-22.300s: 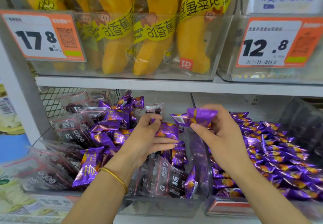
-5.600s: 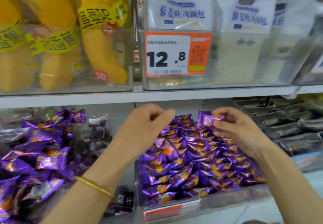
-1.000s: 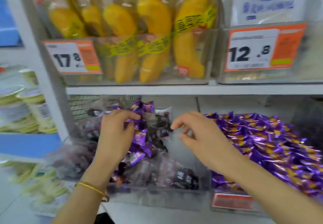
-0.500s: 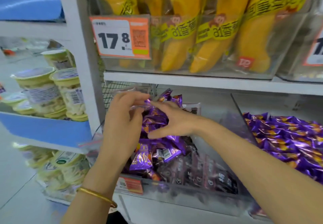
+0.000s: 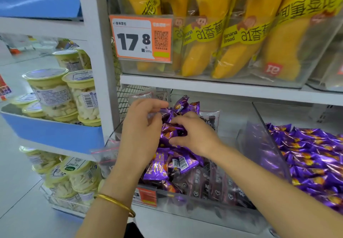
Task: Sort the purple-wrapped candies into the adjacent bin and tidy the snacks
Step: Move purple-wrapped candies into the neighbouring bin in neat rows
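Observation:
Purple-wrapped candies (image 5: 168,166) lie heaped on dark plum packets (image 5: 213,184) in the clear left bin (image 5: 204,210). Both hands are in that heap. My left hand (image 5: 139,135) curls over the pile's left side, fingertips touching a wrapper. My right hand (image 5: 193,133) reaches across from the right and pinches several purple candies (image 5: 171,131) between thumb and fingers. The adjacent right bin (image 5: 263,145) is full of purple candies (image 5: 315,156).
The shelf above holds banana bread packs (image 5: 204,39) behind a 17.8 price tag (image 5: 141,37). To the left, a white upright post (image 5: 98,52) and blue shelves carry yellow-lidded snack tubs (image 5: 55,91). Wire mesh backs the left bin.
The camera has swung left and closer since a second ago. My right hand moved from the gap between the bins into the left heap and closed on purple candies; the left hand stayed there.

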The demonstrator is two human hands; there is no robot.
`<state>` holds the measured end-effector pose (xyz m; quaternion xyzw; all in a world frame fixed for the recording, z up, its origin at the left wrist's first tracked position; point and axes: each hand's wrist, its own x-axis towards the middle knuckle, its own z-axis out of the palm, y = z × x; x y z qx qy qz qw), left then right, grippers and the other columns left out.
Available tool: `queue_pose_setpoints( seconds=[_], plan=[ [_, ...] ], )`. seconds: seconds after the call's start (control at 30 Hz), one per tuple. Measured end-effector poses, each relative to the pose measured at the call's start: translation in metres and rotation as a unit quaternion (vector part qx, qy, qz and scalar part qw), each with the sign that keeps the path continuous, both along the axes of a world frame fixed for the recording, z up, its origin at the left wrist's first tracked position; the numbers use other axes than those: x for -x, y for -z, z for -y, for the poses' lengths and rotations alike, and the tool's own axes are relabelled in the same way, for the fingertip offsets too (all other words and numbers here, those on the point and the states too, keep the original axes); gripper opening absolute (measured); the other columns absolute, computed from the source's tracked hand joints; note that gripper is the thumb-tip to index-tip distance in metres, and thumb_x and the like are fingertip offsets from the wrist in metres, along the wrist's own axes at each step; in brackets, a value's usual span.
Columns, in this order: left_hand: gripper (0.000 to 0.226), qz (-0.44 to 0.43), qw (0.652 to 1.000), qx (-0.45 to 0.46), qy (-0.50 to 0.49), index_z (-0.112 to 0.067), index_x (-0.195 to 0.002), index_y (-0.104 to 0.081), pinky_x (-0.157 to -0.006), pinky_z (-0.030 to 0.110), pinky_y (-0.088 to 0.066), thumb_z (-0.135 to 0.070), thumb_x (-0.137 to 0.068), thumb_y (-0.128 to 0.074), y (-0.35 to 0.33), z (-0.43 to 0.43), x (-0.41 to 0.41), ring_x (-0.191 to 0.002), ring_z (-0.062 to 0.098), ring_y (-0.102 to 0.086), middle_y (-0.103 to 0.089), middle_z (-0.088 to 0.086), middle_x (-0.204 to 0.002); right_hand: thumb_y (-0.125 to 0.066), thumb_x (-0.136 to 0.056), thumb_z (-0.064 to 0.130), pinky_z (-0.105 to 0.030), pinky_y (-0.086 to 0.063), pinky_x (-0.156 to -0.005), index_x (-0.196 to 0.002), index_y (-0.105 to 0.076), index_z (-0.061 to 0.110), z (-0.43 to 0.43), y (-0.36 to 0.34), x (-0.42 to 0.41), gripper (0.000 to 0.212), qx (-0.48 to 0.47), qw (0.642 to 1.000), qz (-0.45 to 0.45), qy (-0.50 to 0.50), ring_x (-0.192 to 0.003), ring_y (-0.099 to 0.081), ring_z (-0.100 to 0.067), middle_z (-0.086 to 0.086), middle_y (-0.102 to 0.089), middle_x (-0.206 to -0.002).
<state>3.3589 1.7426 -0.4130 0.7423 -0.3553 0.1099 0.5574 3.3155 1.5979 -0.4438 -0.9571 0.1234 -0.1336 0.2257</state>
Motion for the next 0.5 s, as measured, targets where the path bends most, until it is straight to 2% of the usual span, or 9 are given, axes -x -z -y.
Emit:
queue_pose_setpoints(
  seconds=[0.1,0.17,0.23,0.3,0.37,0.43,0.5],
  plan=[
    [0.043,0.001,1.000,0.003,-0.006,-0.039,-0.088,-0.058,-0.077,-0.002,-0.035,0.004,-0.086,-0.050,0.000,0.001,0.000,-0.095,-0.007,-0.054,-0.059,-0.004,-0.106,-0.072,-0.080,0.031,-0.037,-0.043,-0.095,-0.132,-0.051,0.024,0.003,0.000,0.006,0.057,-0.009,0.999,0.039,0.010,-0.114,-0.050,-0.021,-0.002,-0.047,-0.126],
    [0.044,0.015,1.000,0.002,-0.010,-0.039,-0.087,-0.057,-0.079,-0.001,-0.035,0.005,-0.086,-0.050,0.000,0.003,0.002,-0.096,-0.006,-0.054,-0.056,-0.008,-0.102,-0.073,-0.079,0.026,-0.028,-0.039,-0.094,-0.130,-0.054,0.022,0.008,-0.001,0.013,0.055,-0.034,0.997,0.067,0.015,-0.114,-0.049,-0.019,-0.002,-0.050,-0.124],
    [0.041,0.034,0.999,-0.004,-0.003,-0.033,-0.091,-0.059,-0.080,-0.002,-0.034,0.006,-0.085,-0.050,-0.001,0.006,0.007,-0.096,-0.007,-0.053,-0.051,-0.016,-0.100,-0.074,-0.077,0.022,-0.020,-0.035,-0.087,-0.127,-0.057,0.019,0.012,-0.004,0.022,0.052,-0.044,0.995,0.086,0.019,-0.112,-0.050,-0.017,-0.003,-0.054,-0.121],
    [0.033,0.032,0.999,-0.024,0.036,-0.023,-0.101,-0.062,-0.084,0.000,-0.035,0.004,-0.084,-0.053,-0.001,0.012,0.011,-0.101,-0.005,-0.052,-0.049,-0.018,-0.103,-0.076,-0.075,0.017,-0.018,-0.035,-0.085,-0.122,-0.061,0.016,0.016,-0.009,0.034,0.050,-0.068,0.993,0.094,0.023,-0.108,-0.053,-0.017,-0.004,-0.058,-0.116],
    [0.035,-0.003,0.993,-0.063,0.103,-0.021,-0.118,-0.058,-0.098,0.014,-0.040,-0.010,-0.084,-0.060,0.003,0.019,0.015,-0.113,-0.001,-0.050,-0.050,-0.012,-0.116,-0.077,-0.073,0.010,-0.025,-0.043,-0.087,-0.112,-0.066,0.016,0.020,-0.015,0.048,0.042,-0.134,0.985,0.108,0.021,-0.099,-0.059,-0.017,-0.006,-0.064,-0.107],
    [0.055,-0.053,0.979,-0.122,0.157,-0.026,-0.134,-0.045,-0.110,0.029,-0.034,-0.025,-0.084,-0.065,0.008,0.025,0.017,-0.126,0.003,-0.041,-0.044,-0.011,-0.134,-0.076,-0.073,0.002,-0.024,-0.048,-0.083,-0.102,-0.067,0.018,0.024,-0.022,0.066,0.035,-0.220,0.968,0.122,0.016,-0.086,-0.062,-0.010,-0.005,-0.068,-0.099],
    [0.071,-0.095,0.960,-0.164,0.204,-0.030,-0.144,-0.032,-0.113,0.030,-0.028,-0.033,-0.082,-0.067,0.012,0.030,0.021,-0.134,0.000,-0.031,-0.033,-0.015,-0.146,-0.072,-0.073,-0.006,-0.023,-0.052,-0.075,-0.094,-0.066,0.019,0.028,-0.027,0.085,0.033,-0.332,0.934,0.130,0.007,-0.076,-0.064,-0.008,-0.004,-0.070,-0.091]
  ],
)
